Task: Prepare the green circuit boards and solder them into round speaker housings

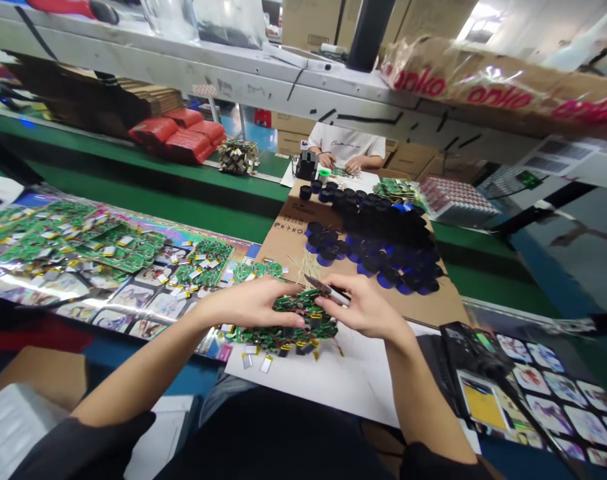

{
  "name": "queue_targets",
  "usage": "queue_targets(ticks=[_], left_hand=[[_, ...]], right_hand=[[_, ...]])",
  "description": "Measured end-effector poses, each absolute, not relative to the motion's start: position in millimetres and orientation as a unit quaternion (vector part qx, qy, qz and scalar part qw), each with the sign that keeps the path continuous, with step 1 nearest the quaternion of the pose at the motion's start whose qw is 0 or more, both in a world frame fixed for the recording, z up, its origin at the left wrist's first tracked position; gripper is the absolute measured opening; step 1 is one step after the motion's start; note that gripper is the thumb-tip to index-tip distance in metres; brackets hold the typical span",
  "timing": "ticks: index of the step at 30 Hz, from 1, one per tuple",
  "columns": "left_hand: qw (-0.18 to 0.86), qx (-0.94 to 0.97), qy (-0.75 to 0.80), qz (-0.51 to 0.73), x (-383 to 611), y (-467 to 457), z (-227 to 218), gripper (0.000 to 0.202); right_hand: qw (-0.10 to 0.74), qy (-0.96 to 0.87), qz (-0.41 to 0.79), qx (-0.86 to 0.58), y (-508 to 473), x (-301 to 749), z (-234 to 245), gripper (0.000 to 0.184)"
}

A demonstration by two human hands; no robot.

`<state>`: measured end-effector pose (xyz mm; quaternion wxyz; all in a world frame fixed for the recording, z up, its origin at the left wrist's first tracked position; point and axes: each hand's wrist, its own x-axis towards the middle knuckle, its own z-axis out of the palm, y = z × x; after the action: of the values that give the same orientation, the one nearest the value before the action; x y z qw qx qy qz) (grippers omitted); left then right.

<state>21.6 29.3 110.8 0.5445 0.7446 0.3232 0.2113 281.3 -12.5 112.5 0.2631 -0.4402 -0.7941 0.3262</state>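
Observation:
My left hand (261, 303) grips the near-left part of a green circuit board (296, 303), thumb on top, above a stack of boards (263, 338) with dark parts and red wires. In my right hand (366, 307) is a slim pointed tool (333, 292) with a dark tip and a pale handle, pinched between thumb and fingers. Its tip points left, over the far edge of the board; whether it touches is unclear. Small silver battery cells (266, 363) with yellow ends lie at the stack's near edge on a white sheet (353, 373).
Black and blue round parts (378, 253) cover much of a cardboard sheet (283, 243) ahead. Green board panels (83, 237) are piled left. A soldering stand (476, 350) sits right. A shelf beam (263, 83) crosses above. Across the bench, a person's hands (356, 165) work.

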Motion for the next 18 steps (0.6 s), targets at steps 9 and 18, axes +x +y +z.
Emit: queue_targets(ticks=[9, 18], left_hand=[[0.389, 0.807, 0.272, 0.35, 18, 26, 130, 0.016], [0.092, 0.867, 0.264, 0.413, -4, 52, 123, 0.033]], right_hand=[[0.254, -0.767, 0.404, -0.429, -10, 311, 124, 0.037], [0.4, -0.743, 0.288, -0.453, -25, 295, 130, 0.022]])
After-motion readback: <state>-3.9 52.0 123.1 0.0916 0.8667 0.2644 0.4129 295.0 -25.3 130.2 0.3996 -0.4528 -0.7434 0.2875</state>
